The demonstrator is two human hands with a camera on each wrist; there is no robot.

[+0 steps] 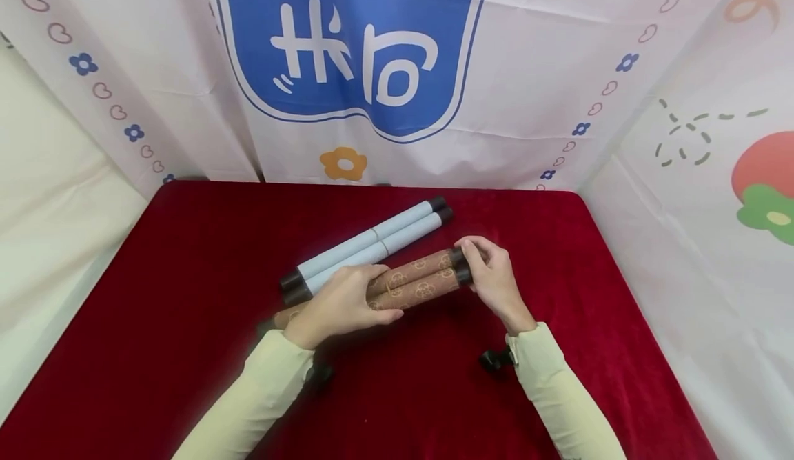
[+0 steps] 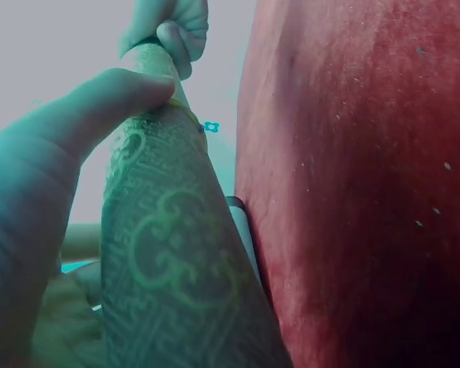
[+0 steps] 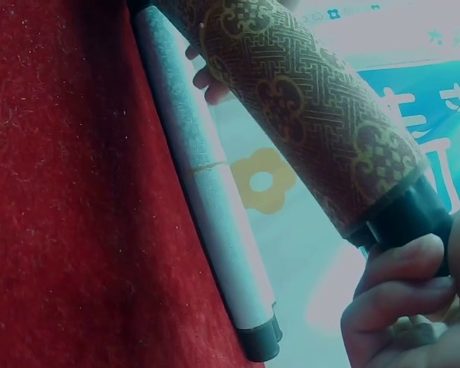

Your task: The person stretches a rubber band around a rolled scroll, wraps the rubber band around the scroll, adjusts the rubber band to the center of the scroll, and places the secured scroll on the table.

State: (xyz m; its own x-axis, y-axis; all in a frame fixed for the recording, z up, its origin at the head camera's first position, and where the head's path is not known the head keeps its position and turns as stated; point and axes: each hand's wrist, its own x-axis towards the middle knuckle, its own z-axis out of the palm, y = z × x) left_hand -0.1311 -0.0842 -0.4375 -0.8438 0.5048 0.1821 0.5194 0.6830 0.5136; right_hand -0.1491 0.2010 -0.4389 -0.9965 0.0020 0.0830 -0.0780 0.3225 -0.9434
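A brown scroll (image 1: 428, 289) with a gold floral pattern and dark end knobs forms two parallel rolls, held above the table. My left hand (image 1: 340, 305) grips it left of its middle, with the thumb along the near side. My right hand (image 1: 493, 277) holds the dark knobs at its right end; in the right wrist view, curled fingers (image 3: 399, 299) close round a knob. Part of the brown scroll's left end is hidden by the left hand and wrist. Just behind lies a pale blue scroll (image 1: 347, 256), also two parallel rolls with dark knobs, a thin cord round its middle.
A red velvet cloth (image 1: 155, 294) covers the table. White printed curtains (image 1: 527, 81) stand along the back and sides, the rear one bearing a blue emblem (image 1: 347, 53). A small black device (image 1: 493, 360) sits under the right wrist.
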